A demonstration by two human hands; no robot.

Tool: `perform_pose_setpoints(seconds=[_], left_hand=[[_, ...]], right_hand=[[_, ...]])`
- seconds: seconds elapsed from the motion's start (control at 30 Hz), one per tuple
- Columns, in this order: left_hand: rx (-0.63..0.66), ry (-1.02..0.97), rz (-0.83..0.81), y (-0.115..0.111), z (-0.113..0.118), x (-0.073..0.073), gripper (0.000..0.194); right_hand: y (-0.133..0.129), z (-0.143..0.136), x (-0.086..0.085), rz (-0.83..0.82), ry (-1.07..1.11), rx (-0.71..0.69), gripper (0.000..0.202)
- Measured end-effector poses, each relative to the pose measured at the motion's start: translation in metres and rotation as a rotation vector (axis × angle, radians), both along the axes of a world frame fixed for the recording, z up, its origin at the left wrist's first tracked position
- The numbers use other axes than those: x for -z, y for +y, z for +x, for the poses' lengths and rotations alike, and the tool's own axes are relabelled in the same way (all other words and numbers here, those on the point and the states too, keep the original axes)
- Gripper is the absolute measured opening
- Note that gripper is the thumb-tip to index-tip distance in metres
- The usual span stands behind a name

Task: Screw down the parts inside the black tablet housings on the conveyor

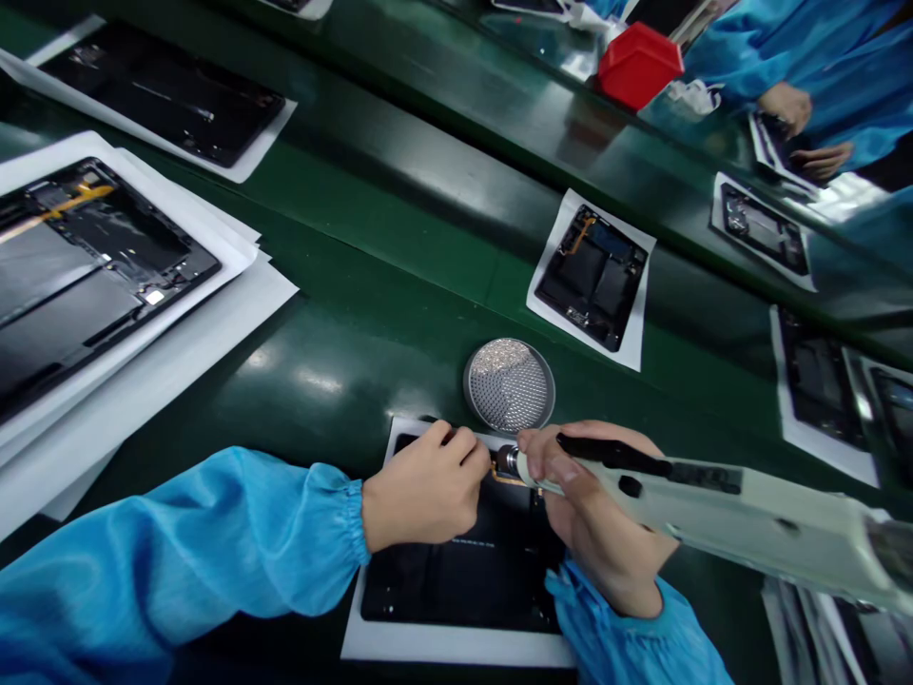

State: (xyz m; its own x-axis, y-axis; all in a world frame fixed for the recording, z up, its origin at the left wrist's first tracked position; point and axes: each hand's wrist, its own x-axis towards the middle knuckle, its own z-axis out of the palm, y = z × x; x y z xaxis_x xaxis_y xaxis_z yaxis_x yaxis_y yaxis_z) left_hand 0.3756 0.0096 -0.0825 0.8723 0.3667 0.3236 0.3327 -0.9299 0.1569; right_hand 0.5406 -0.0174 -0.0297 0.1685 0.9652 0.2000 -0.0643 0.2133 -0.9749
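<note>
A black tablet-like device (456, 585) with its inside exposed lies on a white sheet (456, 645) in front of me. My left hand (432, 485) rests over its upper edge, fingers curled and pressed together; whatever they pinch is hidden. My right hand (595, 514) is wrapped around a pale green electric screwdriver (756, 523), whose metal tip end points left, close to my left fingertips. An orange flex cable (508, 479) shows beneath that tip. Just beyond the device stands a round dish (509, 385) with a dotted surface holding small shiny pieces.
Stacked sheets (178, 352) bear another open device (106, 247) at left. More devices lie on sheets along the green bench (371, 285), one (593, 276) beyond the dish. Across, a person's hands (803, 133) hold a device near a red bin (639, 67).
</note>
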Motion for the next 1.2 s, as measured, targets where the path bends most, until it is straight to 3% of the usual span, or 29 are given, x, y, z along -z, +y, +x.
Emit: perform_pose_setpoints(seconds=[0.5, 0.8, 1.2], left_hand=[[-0.069, -0.058, 0.017, -0.005, -0.002, 0.002, 0.024], [-0.055, -0.045, -0.033, -0.004, -0.004, 0.001, 0.026], [-0.060, -0.038, -0.106, -0.003, -0.003, 0.003, 0.027]], right_hand=[[-0.002, 0.003, 0.007, -0.008, -0.044, -0.007, 0.020], [0.024, 0.012, -0.004, 0.087, -0.013, 0.209, 0.026], [0.028, 0.014, 0.004, 0.055, -0.045, 0.225, 0.024]])
